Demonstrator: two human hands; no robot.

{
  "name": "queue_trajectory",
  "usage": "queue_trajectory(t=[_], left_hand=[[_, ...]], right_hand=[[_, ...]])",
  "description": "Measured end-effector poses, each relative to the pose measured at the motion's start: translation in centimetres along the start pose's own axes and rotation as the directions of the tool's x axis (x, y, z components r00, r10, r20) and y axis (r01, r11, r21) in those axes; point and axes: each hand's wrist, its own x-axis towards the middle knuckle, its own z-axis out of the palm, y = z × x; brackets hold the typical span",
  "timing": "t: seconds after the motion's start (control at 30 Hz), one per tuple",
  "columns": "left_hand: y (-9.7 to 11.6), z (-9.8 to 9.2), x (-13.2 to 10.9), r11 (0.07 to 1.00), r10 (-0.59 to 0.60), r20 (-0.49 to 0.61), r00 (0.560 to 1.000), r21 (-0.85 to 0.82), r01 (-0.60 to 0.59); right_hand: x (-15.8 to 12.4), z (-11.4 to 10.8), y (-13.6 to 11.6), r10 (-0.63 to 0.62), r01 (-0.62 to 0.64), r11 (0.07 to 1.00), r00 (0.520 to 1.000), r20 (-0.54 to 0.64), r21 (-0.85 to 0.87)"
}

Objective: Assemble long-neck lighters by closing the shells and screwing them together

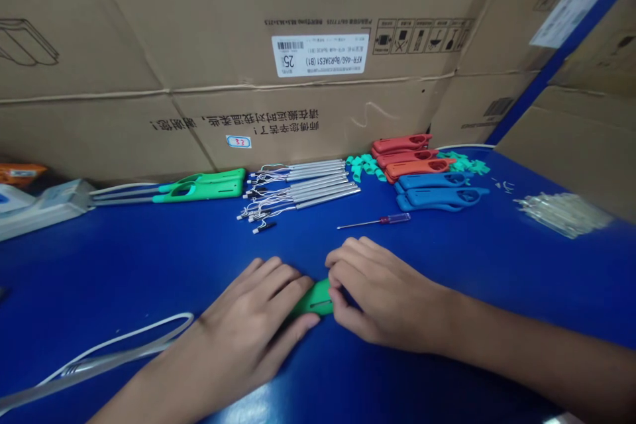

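Note:
My left hand (253,331) and my right hand (382,295) meet near the front of the blue table, both gripping a green plastic lighter body (315,299). Their fingers hide most of it, and only its middle shows. Beyond my hands lie several metal lighter tubes with thin wires (298,187). Two finished-looking green long lighters (199,187) rest to their left. To the right are stacked red lighter bodies (407,154) and blue lighter bodies (437,191). A small screwdriver with a red handle (382,220) lies closest to my right fingers.
Large cardboard boxes (248,33) form a wall behind the blue table (99,258). Small green plastic pieces (365,165) sit by the red bodies. A pile of clear small parts (564,214) lies at right. A white cable (114,351) runs at lower left, beside my left forearm.

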Motion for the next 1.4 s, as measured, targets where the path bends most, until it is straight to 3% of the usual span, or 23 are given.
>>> queue_trajectory(t=[0.27, 0.37, 0.43, 0.53, 0.6, 0.7, 0.8, 0.93, 1.07, 1.13, 1.17, 1.23, 1.3, 1.33, 1.4], left_hand=[[0.1, 0.2, -0.1, 1.000, 0.005, -0.018, 1.000, 0.025, -0.005], [0.1, 0.0, -0.1, 1.000, 0.008, 0.007, 1.000, 0.013, -0.008], [-0.1, -0.1, -0.1, 1.000, 0.014, 0.015, 1.000, 0.012, -0.014], [-0.4, -0.4, -0.1, 1.000, 0.012, 0.032, 0.999, 0.018, -0.013], [-0.6, -0.6, -0.1, 1.000, 0.003, 0.045, 0.999, 0.013, -0.003], [-0.6, -0.8, 0.0, 1.000, 0.000, 0.003, 1.000, -0.011, 0.000], [-0.3, -0.6, 0.2, 0.999, 0.033, -0.040, 0.999, -0.027, -0.034], [-0.1, 0.1, 0.1, 0.998, 0.063, -0.025, 0.998, -0.014, -0.063], [-0.3, 0.4, -0.1, 0.999, 0.053, -0.035, 0.998, 0.012, -0.053], [-0.4, 0.4, -0.2, 0.998, 0.063, -0.038, 0.997, 0.015, -0.063], [-0.3, 0.3, -0.2, 0.997, 0.070, -0.035, 0.997, 0.013, -0.070], [-0.3, 0.2, -0.2, 0.997, 0.081, -0.027, 0.996, 0.001, -0.081], [-0.2, 0.2, -0.2, 0.996, 0.087, -0.024, 0.996, -0.009, -0.087], [-0.1, 0.2, -0.2, 0.996, 0.088, -0.026, 0.996, -0.009, -0.088], [-0.1, 0.3, -0.2, 0.995, 0.095, -0.036, 0.995, -0.006, -0.095]], right_hand=[[-0.1, 0.5, -0.2, 0.013, -0.012, 0.998, 1.000, 0.015, -0.061], [0.1, -0.4, 0.6, 0.033, -0.032, 0.999, 0.999, 0.033, -0.014], [0.2, -1.5, 1.8, 0.121, -0.120, 0.992, 0.992, 0.024, -0.025], [0.0, -3.2, 3.8, 0.294, -0.286, 0.946, 0.955, 0.034, -0.154], [-0.2, -4.0, 4.7, 0.383, -0.344, 0.905, 0.915, 0.127, -0.251], [-0.3, -4.2, 5.0, 0.447, -0.352, 0.866, 0.862, 0.237, -0.354], [-0.1, -3.9, 4.7, 0.470, -0.344, 0.846, 0.842, 0.264, -0.407], [-0.1, -3.6, 4.4, 0.420, -0.360, 0.900, 0.870, 0.260, -0.247], [-0.2, -3.9, 4.1, 0.348, -0.370, 0.919, 0.924, 0.160, 0.139], [0.1, -4.0, 3.9, 0.350, -0.383, 0.828, 0.924, 0.156, 0.410], [0.2, -4.0, 3.9, 0.365, -0.411, 0.729, 0.910, 0.197, 0.548], [0.6, -3.8, 3.9, 0.379, -0.472, 0.431, 0.868, 0.321, 0.769], [0.8, -3.5, 4.1, 0.361, -0.468, 0.133, 0.844, 0.397, 0.874], [0.9, -3.3, 4.2, 0.358, -0.440, 0.040, 0.845, 0.398, 0.897], [0.9, -3.0, 4.4, 0.384, -0.370, -0.018, 0.856, 0.348, 0.929]])
